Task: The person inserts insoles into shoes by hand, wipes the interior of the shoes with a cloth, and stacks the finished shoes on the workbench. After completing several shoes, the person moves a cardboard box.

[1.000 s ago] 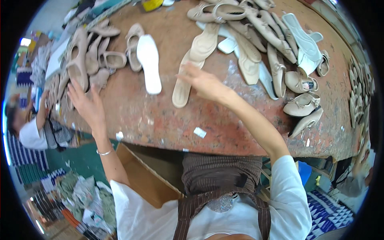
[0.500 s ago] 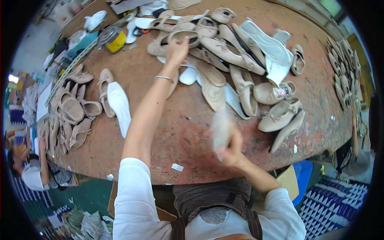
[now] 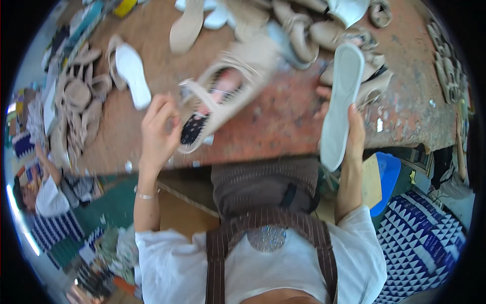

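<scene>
Reddish-brown and scratched, the big desk (image 3: 283, 126) is stretching out in front of you, with bits of white paint on it. Beside it, a blue and white patterned floor (image 3: 425, 238) is showing on your right, and another person (image 3: 43, 195) is sitting low on your left.

Your left hand (image 3: 158, 133) is holding up a beige sandal top (image 3: 228, 88) over the desk. Your fingers are curling around its strap end, so that grip is closing on it. It is looking soft and tan, with a dark spotted patch near your fingers, and it is a little blurry.

Your right hand (image 3: 349, 134) is wrapping tight around a pale grey sole (image 3: 340, 104). You are holding the sole up on end, at the desk's near edge.

More beige sandals (image 3: 309, 35) are piling up at the far side of the desk. A white insole (image 3: 132, 73) is lying flat on your left, next to a heap of tan straps (image 3: 76, 99). A blue bin (image 3: 386, 177) is sitting under the desk by your right arm.
</scene>
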A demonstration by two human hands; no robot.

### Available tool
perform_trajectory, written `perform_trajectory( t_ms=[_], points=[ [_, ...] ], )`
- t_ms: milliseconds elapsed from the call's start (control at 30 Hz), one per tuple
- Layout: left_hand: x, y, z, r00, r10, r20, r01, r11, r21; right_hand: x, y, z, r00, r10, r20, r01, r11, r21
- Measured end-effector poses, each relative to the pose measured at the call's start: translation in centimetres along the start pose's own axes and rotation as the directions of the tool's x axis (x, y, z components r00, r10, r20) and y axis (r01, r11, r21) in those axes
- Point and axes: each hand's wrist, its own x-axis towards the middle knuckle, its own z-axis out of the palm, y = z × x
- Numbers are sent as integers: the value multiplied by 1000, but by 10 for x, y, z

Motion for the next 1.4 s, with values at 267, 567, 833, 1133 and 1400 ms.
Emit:
perform_trajectory(
  t_ms=[267,567,833,1133,1400],
  points=[
    [-93,-15,69,946,-213,-246,229,973,37,-31,8,34,755,-126,643,651,32,-758],
    [-133,6,88,681,-698,-219,575,696,-429,-43,68,94,687,-140,713,724,216,-655],
    [-131,-10,87,680,-710,-182,544,655,-524,-35,95,131,736,-108,668,661,329,-675],
    [-128,-17,89,694,-687,-218,493,673,-551,-23,85,133,676,-26,736,700,334,-631],
    [-122,-18,87,669,-706,-235,535,676,-507,-17,104,145,669,-48,741,712,328,-621]
  ],
)
